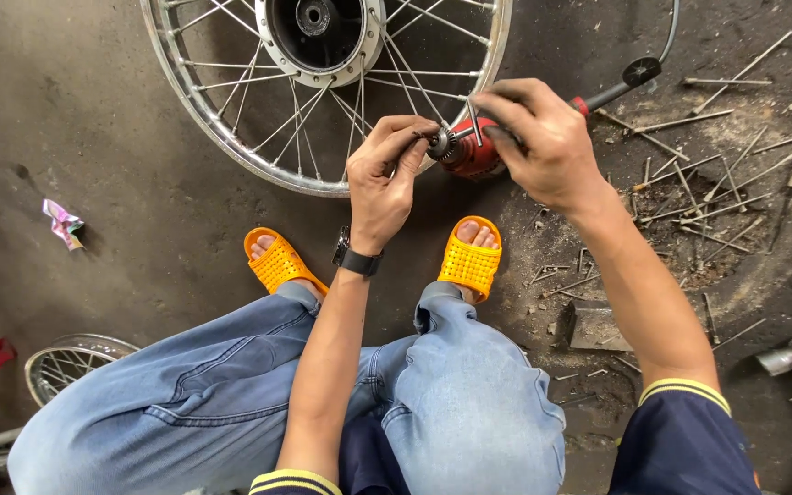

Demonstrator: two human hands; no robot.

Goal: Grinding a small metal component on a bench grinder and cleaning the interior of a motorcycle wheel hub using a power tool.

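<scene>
Head view, 1 frame, looking straight down at my hands over a dark concrete floor [93,137].

Item 1: red-bodied electric hand drill with a metal chuck [466,152], held low over the floor just in front of my feet, chuck pointing to my left, against the rim of item 3.

Item 2: left hand [387,174], fingers pinched around the chuck end of the drill; black wristwatch [357,260] on that wrist.

Item 3: large chrome spoked wheel with black hub [323,55], lying flat on the floor beyond the drill.

Item 4: right hand [543,137], clenched over the drill's red body, a thin metal key held at the chuck between its fingers.

Item 5: loose metal spokes [708,197], scattered on the floor to my right, well apart from the drill.

Item 6: 2 orange perforated plastic sandals [471,261], on my feet, below the drill.

Item 7: second, smaller spoked wheel [71,362], near my left knee.
</scene>
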